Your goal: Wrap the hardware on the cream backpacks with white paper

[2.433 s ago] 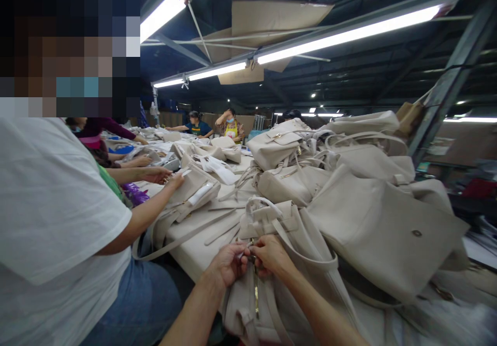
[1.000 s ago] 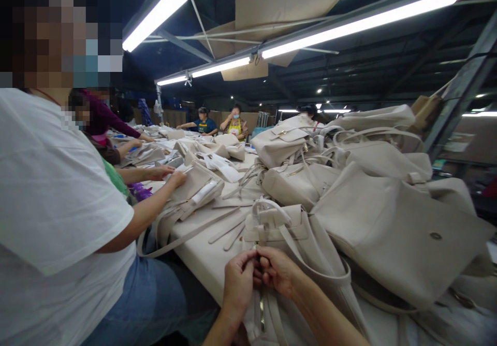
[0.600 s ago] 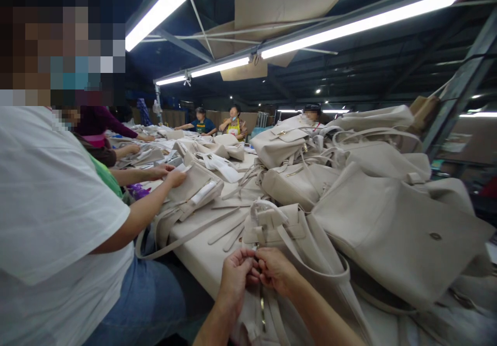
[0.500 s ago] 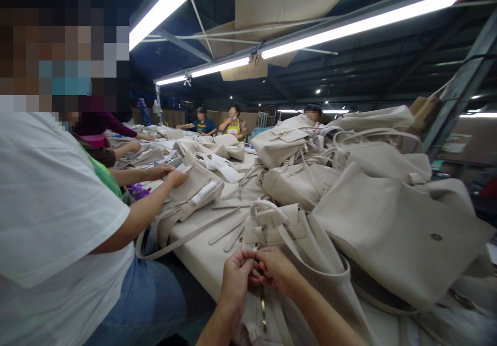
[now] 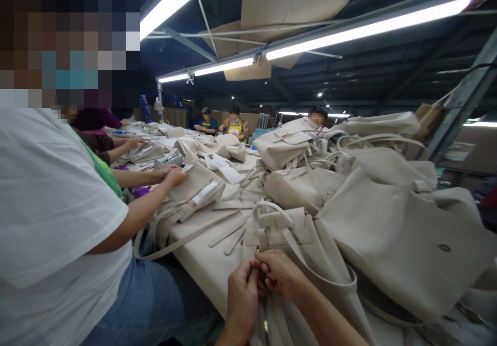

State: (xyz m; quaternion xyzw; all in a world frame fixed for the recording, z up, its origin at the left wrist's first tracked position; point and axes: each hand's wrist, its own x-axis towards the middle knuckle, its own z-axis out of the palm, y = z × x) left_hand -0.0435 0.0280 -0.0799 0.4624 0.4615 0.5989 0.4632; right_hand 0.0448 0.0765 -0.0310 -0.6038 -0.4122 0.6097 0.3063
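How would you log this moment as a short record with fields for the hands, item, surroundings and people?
Own hands: bare left hand and bare right hand, fingertips close together; anything pinched between them is hidden
Item: smooth beige leather-like bag, gold-coloured zip showing below the hands
Right side: heap of beige bags, one with a round metal fastener
Left side: person in a white short-sleeved top, hands at another beige bag
Overhead: long white tube light
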